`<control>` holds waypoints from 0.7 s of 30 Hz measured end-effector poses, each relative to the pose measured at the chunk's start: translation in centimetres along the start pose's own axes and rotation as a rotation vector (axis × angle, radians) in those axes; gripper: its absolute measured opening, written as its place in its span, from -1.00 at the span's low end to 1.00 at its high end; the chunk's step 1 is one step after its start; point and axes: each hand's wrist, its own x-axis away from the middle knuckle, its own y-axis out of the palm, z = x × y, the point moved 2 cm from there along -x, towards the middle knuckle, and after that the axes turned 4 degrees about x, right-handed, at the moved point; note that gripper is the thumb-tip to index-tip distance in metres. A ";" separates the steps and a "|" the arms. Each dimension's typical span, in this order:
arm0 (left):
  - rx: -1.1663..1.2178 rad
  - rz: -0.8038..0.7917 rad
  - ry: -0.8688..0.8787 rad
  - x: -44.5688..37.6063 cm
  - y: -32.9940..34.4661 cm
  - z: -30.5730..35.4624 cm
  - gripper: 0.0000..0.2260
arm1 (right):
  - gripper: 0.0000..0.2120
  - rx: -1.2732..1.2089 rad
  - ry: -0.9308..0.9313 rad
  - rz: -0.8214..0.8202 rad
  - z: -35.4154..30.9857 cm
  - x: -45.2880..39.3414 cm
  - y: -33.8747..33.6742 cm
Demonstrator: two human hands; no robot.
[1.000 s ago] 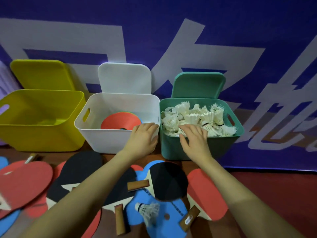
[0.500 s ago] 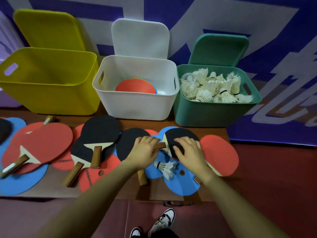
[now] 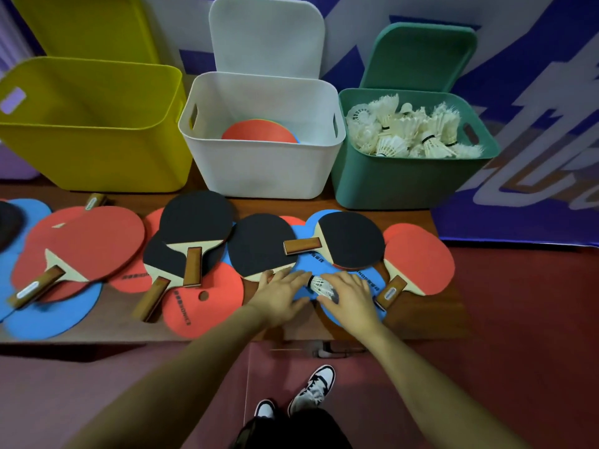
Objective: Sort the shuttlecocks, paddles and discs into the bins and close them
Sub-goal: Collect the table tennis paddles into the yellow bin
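Down at the front edge of the wooden tabletop (image 3: 418, 322), I have both hands spread flat, fingers straight, on either side of the one loose shuttlecock (image 3: 321, 285). My left hand (image 3: 280, 294) lies just left of it, my right hand (image 3: 351, 298) touches its feathers; neither pinches it. It lies on a blue disc (image 3: 337, 273), close to the table's near edge.

Three bins stand in a row along the back: a yellow bin (image 3: 94, 131), a white bin (image 3: 262, 137) and a green bin (image 3: 411, 157), walls nearly touching, each with its lid propped upright behind it against the wall. The white bin holds a red disc (image 3: 259, 132); the green one is heaped with shuttlecocks (image 3: 408, 131), too many to count. I cannot see the yellow bin's floor.

Paddles and discs overlap across nearly the whole front strip, leaving bare wood only at the near edge and the right corner. I count about seven paddles: three black-faced ones (image 3: 197, 218) in the middle, a black one (image 3: 351, 239) lying crosswise, red ones at left (image 3: 94, 241) and right (image 3: 421, 257). Exact disc count I cannot tell.

Beyond the table lies red floor (image 3: 525, 319); a purple and white banner (image 3: 534, 92) covers the wall. Two sneakers (image 3: 312, 388) show below.
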 end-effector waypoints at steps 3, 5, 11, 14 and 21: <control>0.060 0.103 0.066 0.0 -0.6 1.0 -0.55 | -0.59 -0.080 -0.014 0.127 0.6 0.9 -1.2; 0.084 0.189 0.131 -0.2 -1.5 1.9 -0.57 | -0.59 -0.095 -0.038 0.215 1.1 1.1 -2.6; 0.162 0.445 0.242 -2.5 -6.3 5.6 -0.52 | -0.63 -0.152 -0.069 0.367 2.4 -0.7 -8.3; 0.118 0.530 0.293 -4.7 -9.3 7.8 -0.57 | -0.66 -0.147 -0.086 0.462 3.5 -2.6 -11.8; 0.045 0.648 0.361 -11.9 -15.3 14.1 -0.61 | -0.65 -0.156 -0.078 0.576 8.7 -7.8 -20.3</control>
